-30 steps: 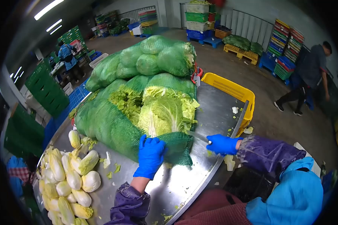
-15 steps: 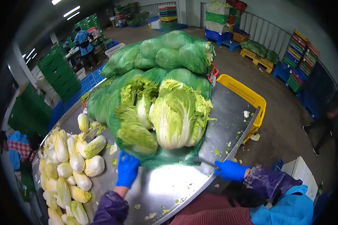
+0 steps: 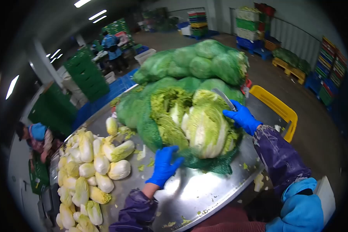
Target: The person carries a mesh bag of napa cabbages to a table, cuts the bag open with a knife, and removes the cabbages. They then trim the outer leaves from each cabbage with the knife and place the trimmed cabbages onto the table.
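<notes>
My right hand point(image 3: 243, 118), in a blue glove, is closed round a knife point(image 3: 225, 98) whose curved blade lies over the upper right of a big napa cabbage point(image 3: 208, 129). That cabbage sits in the opening of a green mesh sack point(image 3: 132, 110), with leafier cabbages point(image 3: 170, 129) beside it on the left. My left hand point(image 3: 163, 167), also gloved in blue, is at the sack's front edge, thumb and fingers apart and holding nothing. Left of it, small trimmed cabbages point(image 3: 101, 164) are heaped on the metal table point(image 3: 181, 197).
Another full mesh sack point(image 3: 193, 62) lies behind the opened one. A yellow crate point(image 3: 276, 106) stands past the table's right edge. Leaf scraps dot the tabletop. One person point(image 3: 38, 137) is at the left, another point(image 3: 113, 50) farther back near green crates point(image 3: 86, 73).
My right hand has risen from the table's front edge to the big cabbage, bringing the knife over it. My left hand has opened beside the sack's edge. The view has shifted.
</notes>
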`<state>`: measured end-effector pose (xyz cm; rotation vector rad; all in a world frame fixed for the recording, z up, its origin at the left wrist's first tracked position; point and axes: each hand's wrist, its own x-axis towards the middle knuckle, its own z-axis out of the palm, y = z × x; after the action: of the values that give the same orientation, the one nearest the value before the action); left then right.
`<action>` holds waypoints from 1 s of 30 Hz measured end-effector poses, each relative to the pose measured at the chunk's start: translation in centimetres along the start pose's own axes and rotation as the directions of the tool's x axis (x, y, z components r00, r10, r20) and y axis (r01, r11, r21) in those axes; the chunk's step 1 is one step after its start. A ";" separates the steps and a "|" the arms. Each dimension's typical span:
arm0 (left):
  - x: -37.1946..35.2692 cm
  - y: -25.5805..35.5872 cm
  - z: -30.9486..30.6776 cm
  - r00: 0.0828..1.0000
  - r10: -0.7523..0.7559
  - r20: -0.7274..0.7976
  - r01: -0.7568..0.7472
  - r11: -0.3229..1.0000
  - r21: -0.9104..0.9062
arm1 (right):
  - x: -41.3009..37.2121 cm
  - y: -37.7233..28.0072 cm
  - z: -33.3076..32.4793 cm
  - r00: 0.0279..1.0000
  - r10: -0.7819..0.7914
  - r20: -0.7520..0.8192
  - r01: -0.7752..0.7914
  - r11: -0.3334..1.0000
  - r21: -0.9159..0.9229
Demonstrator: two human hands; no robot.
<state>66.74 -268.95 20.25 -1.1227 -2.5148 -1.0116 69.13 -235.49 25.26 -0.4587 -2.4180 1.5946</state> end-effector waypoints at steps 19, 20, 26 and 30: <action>-10.8 1.1 -3.3 0.682 -0.665 0.304 0.699 0.468 -0.540 | -23.0 5.1 17.6 0.324 -0.571 0.754 0.730 0.658 0.185; -10.9 1.2 -3.4 0.696 -0.640 0.325 0.703 0.519 -0.485 | -23.0 4.9 18.2 0.326 -0.574 0.751 0.725 0.662 0.191; -10.5 2.6 -2.3 0.832 -0.422 0.360 0.420 0.903 0.088 | -22.7 1.3 16.5 0.564 -0.431 0.704 0.106 0.884 0.456; -8.8 4.4 0.2 0.809 -0.493 0.318 0.262 0.789 0.556 | -19.8 4.1 13.3 0.862 -0.121 0.492 -0.056 0.942 0.330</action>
<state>75.97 -271.81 18.50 -0.7481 -3.2053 -0.1114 83.64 -252.62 16.21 0.0852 -2.3776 2.2901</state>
